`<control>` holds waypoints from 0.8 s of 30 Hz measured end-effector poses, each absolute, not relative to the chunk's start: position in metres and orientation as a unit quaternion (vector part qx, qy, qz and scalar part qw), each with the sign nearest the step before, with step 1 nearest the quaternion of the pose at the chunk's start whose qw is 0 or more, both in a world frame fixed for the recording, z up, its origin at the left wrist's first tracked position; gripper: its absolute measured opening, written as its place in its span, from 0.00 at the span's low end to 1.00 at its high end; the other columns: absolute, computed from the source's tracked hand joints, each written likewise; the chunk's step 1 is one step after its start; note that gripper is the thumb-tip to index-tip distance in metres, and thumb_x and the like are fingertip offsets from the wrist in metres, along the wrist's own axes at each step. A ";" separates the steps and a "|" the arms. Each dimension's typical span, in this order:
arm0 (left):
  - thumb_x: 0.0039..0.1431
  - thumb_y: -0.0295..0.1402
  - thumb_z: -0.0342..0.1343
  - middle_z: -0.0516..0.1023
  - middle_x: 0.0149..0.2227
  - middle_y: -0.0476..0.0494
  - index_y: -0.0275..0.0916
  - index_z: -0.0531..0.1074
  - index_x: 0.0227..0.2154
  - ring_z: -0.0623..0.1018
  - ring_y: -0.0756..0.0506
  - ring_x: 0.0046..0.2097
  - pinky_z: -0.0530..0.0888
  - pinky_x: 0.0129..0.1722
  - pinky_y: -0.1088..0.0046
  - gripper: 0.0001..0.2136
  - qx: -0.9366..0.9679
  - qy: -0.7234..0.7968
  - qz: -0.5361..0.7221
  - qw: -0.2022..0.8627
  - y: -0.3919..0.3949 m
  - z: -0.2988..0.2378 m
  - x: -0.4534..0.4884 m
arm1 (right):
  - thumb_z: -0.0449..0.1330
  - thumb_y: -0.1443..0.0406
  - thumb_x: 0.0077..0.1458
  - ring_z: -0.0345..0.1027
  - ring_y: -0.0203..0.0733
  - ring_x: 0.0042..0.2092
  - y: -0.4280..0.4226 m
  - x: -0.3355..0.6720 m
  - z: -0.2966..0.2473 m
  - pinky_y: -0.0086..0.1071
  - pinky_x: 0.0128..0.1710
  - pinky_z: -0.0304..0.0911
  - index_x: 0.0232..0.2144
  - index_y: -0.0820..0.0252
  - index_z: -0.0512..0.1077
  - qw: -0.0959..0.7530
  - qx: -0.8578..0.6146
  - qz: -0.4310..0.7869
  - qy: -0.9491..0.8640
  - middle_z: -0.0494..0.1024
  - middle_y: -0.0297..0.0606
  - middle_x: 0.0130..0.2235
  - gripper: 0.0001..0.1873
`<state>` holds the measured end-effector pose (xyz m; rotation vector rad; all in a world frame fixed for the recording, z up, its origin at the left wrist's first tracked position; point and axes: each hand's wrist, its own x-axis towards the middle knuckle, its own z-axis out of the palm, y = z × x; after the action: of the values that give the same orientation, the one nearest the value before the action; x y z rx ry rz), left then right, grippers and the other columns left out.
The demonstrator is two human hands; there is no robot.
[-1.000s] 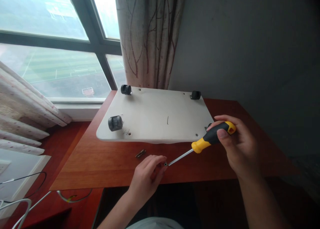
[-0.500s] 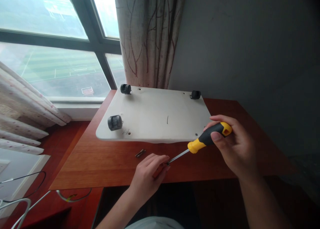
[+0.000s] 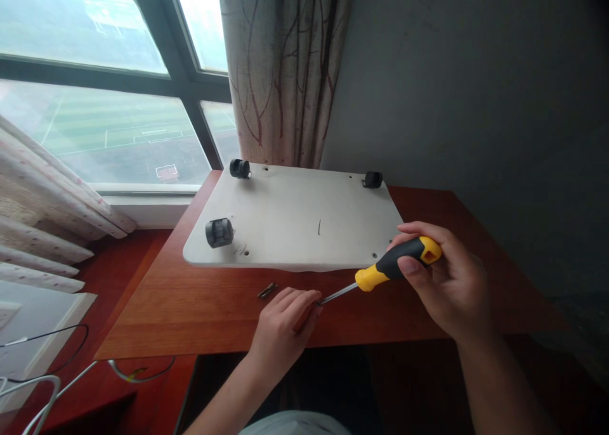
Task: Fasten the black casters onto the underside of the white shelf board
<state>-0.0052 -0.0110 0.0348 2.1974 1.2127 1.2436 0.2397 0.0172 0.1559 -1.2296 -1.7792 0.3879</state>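
Observation:
My right hand (image 3: 447, 283) grips the yellow and black handle of a screwdriver (image 3: 380, 271), whose metal shaft points down-left. Its tip meets the pinched fingertips of my left hand (image 3: 285, 324), which rests on the red-brown wooden table (image 3: 200, 308); what those fingers hold is too small to make out. Just behind lies a pale board (image 3: 295, 216) turned underside up, with black caster wheels at its near left (image 3: 219, 233), far left (image 3: 240, 168) and far right (image 3: 372, 179) corners. The board's near right corner sits beside my right hand.
A few small screws (image 3: 267, 290) lie on the table left of my left hand. A patterned curtain (image 3: 280, 67) and a window (image 3: 95, 86) stand behind the board. Cables (image 3: 57, 384) lie on the lower surface at the left. A grey wall is at the right.
My left hand has slid slightly up and forward along the table, and the screwdriver has shifted a little left with it; its tip is now covered by my fingertips.

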 end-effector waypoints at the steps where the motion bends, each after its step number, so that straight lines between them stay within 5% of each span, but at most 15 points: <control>1: 0.64 0.24 0.57 0.82 0.39 0.46 0.40 0.74 0.45 0.80 0.48 0.38 0.78 0.38 0.73 0.10 0.776 0.425 0.436 0.162 -0.011 0.035 -0.005 | 0.64 0.59 0.59 0.74 0.44 0.43 0.018 0.240 0.154 0.37 0.44 0.71 0.52 0.48 0.71 0.456 -0.498 0.154 -0.721 0.79 0.36 0.41 0.18; 14: 0.64 0.24 0.57 0.82 0.40 0.47 0.39 0.71 0.49 0.78 0.47 0.36 0.76 0.36 0.72 0.12 0.820 0.370 0.407 0.156 -0.004 0.046 0.002 | 0.66 0.61 0.58 0.74 0.45 0.43 0.021 0.240 0.165 0.39 0.43 0.72 0.54 0.46 0.69 0.444 -0.447 0.173 -0.757 0.79 0.35 0.41 0.23; 24: 0.63 0.29 0.60 0.83 0.34 0.49 0.42 0.75 0.48 0.80 0.48 0.35 0.74 0.35 0.73 0.11 0.860 0.327 0.380 0.102 0.085 0.138 0.019 | 0.67 0.59 0.57 0.73 0.42 0.41 0.080 0.252 0.254 0.37 0.39 0.72 0.54 0.48 0.73 0.532 -0.345 0.063 -0.770 0.76 0.35 0.40 0.22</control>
<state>0.0187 0.0850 0.1383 2.5377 0.9646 1.1205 0.2519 0.0801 0.2538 -0.8232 -1.8376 0.1500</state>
